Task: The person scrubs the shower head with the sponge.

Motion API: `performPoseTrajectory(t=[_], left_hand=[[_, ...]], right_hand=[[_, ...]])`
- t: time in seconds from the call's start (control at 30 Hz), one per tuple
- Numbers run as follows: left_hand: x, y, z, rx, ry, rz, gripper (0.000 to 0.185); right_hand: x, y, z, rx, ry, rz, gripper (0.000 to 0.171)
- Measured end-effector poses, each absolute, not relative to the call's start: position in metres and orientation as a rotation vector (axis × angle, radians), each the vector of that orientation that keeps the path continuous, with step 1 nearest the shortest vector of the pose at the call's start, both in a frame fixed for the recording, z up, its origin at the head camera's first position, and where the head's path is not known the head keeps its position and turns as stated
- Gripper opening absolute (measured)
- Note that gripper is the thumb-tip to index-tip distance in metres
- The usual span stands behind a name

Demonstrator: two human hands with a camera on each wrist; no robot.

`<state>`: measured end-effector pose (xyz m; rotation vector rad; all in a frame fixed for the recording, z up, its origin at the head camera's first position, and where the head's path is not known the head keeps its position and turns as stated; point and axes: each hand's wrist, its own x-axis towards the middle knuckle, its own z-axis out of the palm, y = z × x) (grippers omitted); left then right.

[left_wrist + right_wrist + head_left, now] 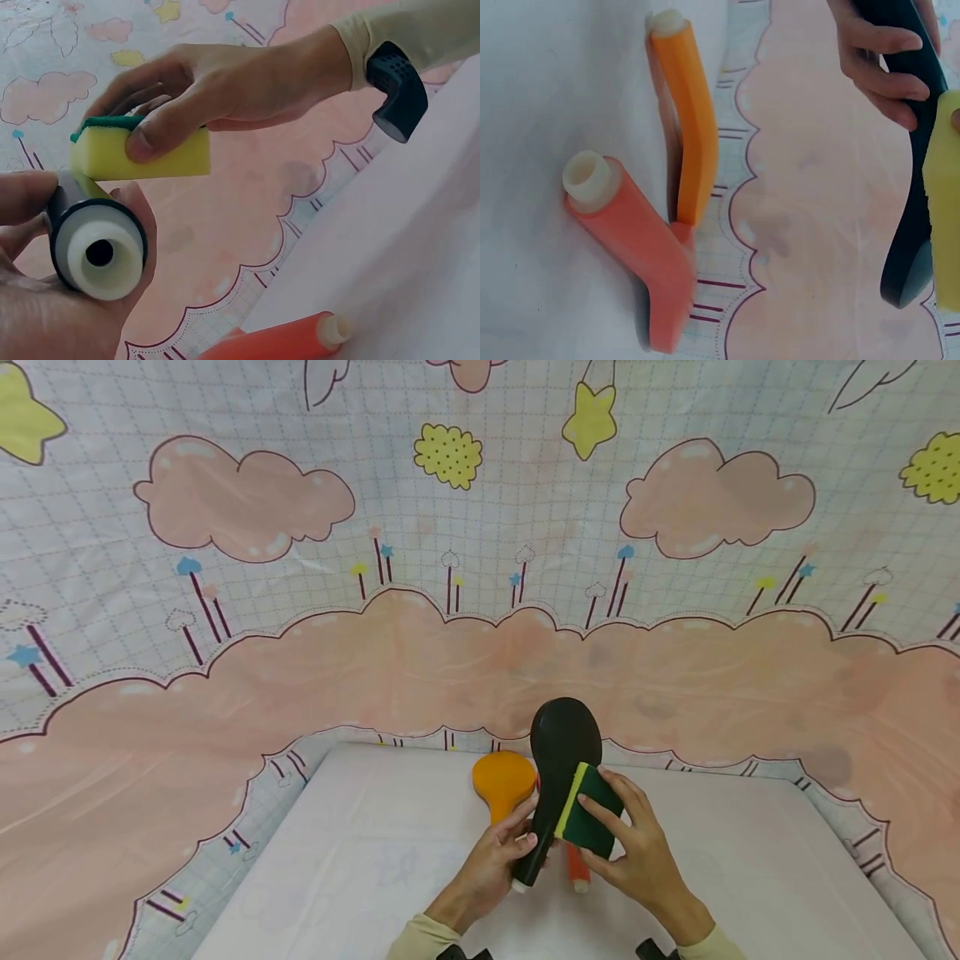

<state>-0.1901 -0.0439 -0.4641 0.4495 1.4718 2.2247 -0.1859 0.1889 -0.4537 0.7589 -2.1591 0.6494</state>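
Observation:
A black paddle-shaped scoop (pixel 564 739) stands tilted above the white table, and my left hand (pixel 516 847) grips its handle. The handle's white end cap (pixel 99 253) faces the left wrist camera. My right hand (pixel 609 828) pinches a yellow sponge with a green scouring face (pixel 588 810) and presses it against the scoop's side just above the handle. In the left wrist view the thumb lies on the sponge's yellow side (pixel 142 154). The right wrist view shows the black scoop (pixel 915 187) with the left fingers (pixel 881 64) curled round it, beside the sponge's (pixel 945 225) edge.
An orange scoop (pixel 502 781) and a red-orange one (pixel 577 870) lie on the table (pixel 337 860) under my hands, side by side (pixel 694 112) (pixel 641 247). A pink cloud-patterned cloth (pixel 375 652) hangs behind and round the table.

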Motion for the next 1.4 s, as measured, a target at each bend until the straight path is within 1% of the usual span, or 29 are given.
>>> performPoseTrajectory(t=[0.27, 0.57, 0.8, 1.03, 1.4], left_hand=[[-0.189, -0.044, -0.460, 0.421, 1.467, 2.250, 0.057], [-0.191, -0.043, -0.458, 0.356, 1.493, 2.281, 0.059], [-0.192, -0.044, -0.458, 0.341, 1.516, 2.274, 0.062], [-0.192, -0.044, -0.456, 0.345, 1.542, 2.245, 0.052], [-0.190, -0.042, -0.459, 0.323, 1.524, 2.254, 0.059]], right_hand=[[-0.183, 0.187, -0.457, 0.797, -2.143, 0.654, 0.060], [-0.180, 0.180, -0.462, 0.916, -2.048, 0.679, 0.054], [-0.178, 0.179, -0.462, 0.906, -2.063, 0.651, 0.055], [-0.183, 0.181, -0.458, 0.896, -2.023, 0.619, 0.054], [-0.190, 0.182, -0.455, 0.869, -1.965, 0.627, 0.054]])
